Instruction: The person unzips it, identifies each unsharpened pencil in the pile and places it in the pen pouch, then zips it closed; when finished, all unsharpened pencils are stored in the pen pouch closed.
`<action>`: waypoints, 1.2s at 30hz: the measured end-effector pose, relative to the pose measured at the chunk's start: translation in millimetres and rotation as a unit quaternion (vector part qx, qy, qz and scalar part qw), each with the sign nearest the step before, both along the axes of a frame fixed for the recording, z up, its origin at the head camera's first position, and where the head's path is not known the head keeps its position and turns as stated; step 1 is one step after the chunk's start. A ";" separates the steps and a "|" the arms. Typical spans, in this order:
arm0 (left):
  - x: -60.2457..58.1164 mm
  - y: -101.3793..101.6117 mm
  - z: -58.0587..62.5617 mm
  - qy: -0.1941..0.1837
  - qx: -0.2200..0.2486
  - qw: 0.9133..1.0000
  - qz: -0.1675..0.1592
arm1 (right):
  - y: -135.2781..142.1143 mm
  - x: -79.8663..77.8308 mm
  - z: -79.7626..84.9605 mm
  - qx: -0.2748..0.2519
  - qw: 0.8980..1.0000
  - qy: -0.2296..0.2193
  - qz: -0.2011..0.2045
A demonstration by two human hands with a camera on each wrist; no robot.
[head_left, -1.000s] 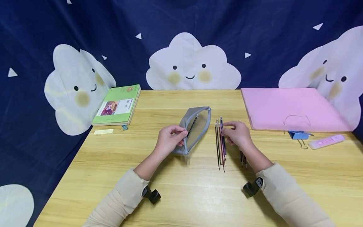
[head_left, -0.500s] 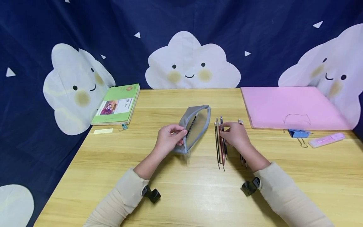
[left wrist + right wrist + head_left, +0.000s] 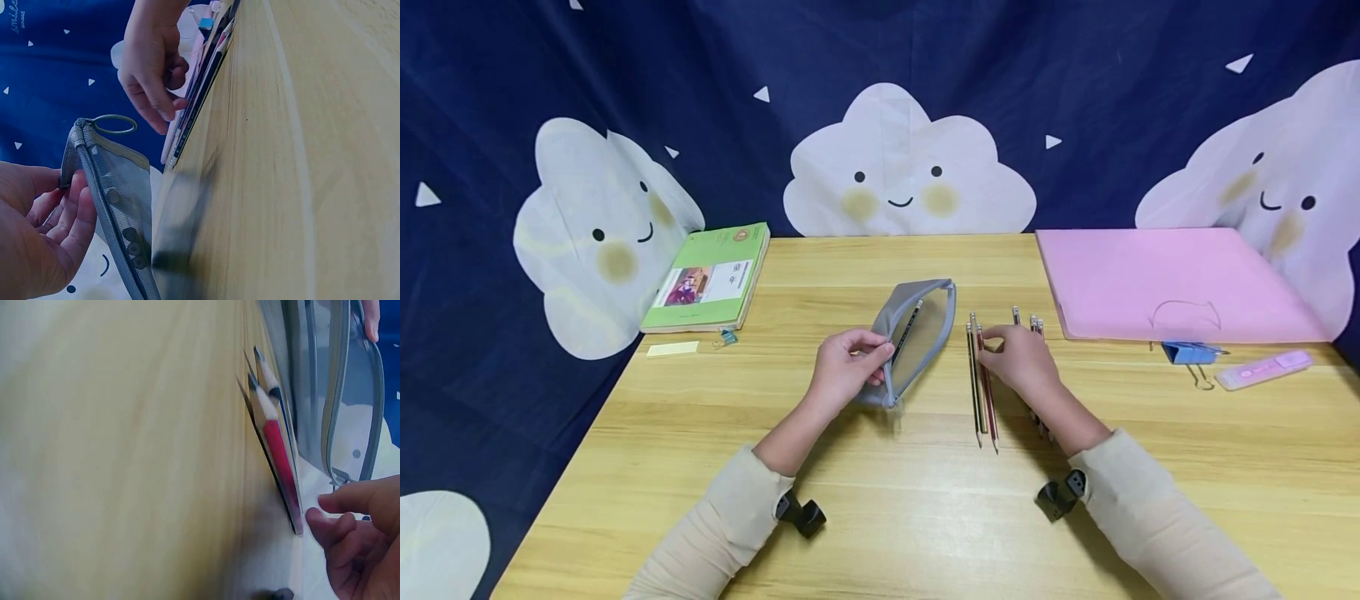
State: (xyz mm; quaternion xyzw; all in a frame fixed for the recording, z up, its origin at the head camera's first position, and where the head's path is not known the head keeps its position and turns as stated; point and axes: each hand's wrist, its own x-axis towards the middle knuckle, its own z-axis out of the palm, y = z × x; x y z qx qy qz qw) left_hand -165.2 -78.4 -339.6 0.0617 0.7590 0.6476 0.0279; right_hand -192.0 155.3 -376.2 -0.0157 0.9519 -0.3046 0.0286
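Note:
My left hand point(image 3: 850, 367) pinches the near edge of a grey mesh pencil case point(image 3: 925, 350), which gapes with a dark pencil point(image 3: 908, 327) inside. In the left wrist view, the zipped edge of the case runs past the fingers. My right hand point(image 3: 1021, 360) is over the table beside a red pencil point(image 3: 989, 408), thumb and forefinger close to its upper part. The right wrist view has a small gap between those fingertips, with nothing seen held. A black-striped pencil point(image 3: 974, 392) lies alongside. Several more pencils point(image 3: 1037, 325) lie partly hidden behind the right hand.
A green book point(image 3: 707, 275), a pale paper strip point(image 3: 673, 348) and a small teal binder clip point(image 3: 728, 336) lie at the left. On the right are a pink folder point(image 3: 1172, 283), a blue binder clip point(image 3: 1189, 353) and a pink-and-clear box point(image 3: 1264, 371).
A dark pencil has moved from the left bunch to the right, beside the other pencils. The right hand shifted slightly left, and the red pencil turned a little. The left hand stayed still.

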 end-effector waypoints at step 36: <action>-0.6 -0.6 -2.9 -0.006 -0.016 1.000 0.006 | 4.2 -0.5 8.1 0.072 0.993 -0.097 -0.014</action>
